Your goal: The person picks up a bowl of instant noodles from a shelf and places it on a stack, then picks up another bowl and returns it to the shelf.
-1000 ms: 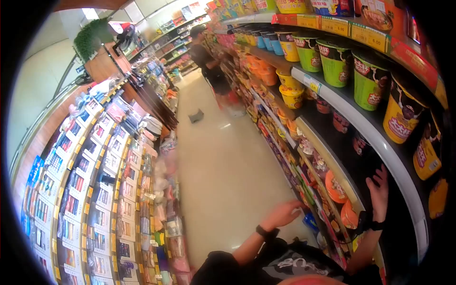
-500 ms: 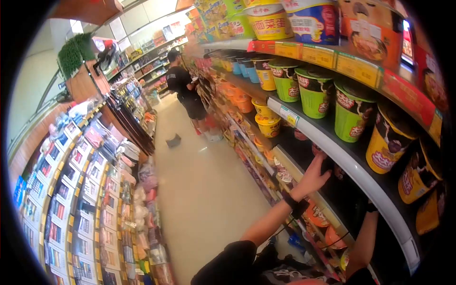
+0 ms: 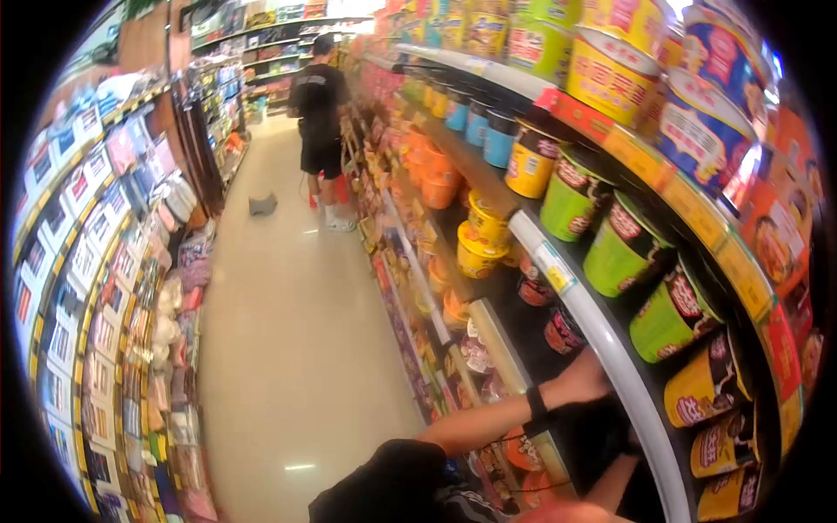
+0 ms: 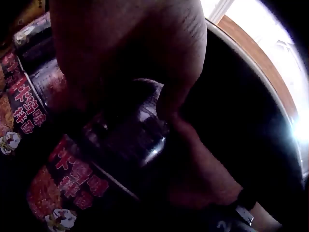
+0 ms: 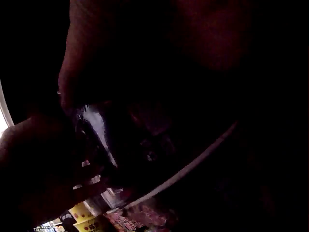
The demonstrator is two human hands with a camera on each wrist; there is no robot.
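Note:
My left hand (image 3: 582,379) reaches under the white shelf edge onto a dark lower shelf. Past the shelf edge, my right hand is hidden in the head view; only its forearm shows. A black-and-red instant noodle cup (image 4: 77,179) with a shiny dark lid lies under my left hand (image 4: 130,43) in the left wrist view, thumb at the lid's side. From the lower right my right hand (image 4: 205,166) comes in at the same cup. The right wrist view is very dark: my right hand (image 5: 145,48) holds the cup (image 5: 145,215) from above, fingers mostly hidden.
More black-and-red cups (image 3: 562,331) stand on the same shelf. Above, green noodle cups (image 3: 623,244) and yellow ones line a shelf with a white edge (image 3: 610,349). Shelves of boxed goods (image 3: 61,322) flank the aisle floor (image 3: 296,349). A person in black (image 3: 321,122) stands farther off.
My left hand has moved from beside the shelves in under the shelf edge, to the black-and-red cups. My right hand has sunk out of sight deeper in the shelf. The view has turned.

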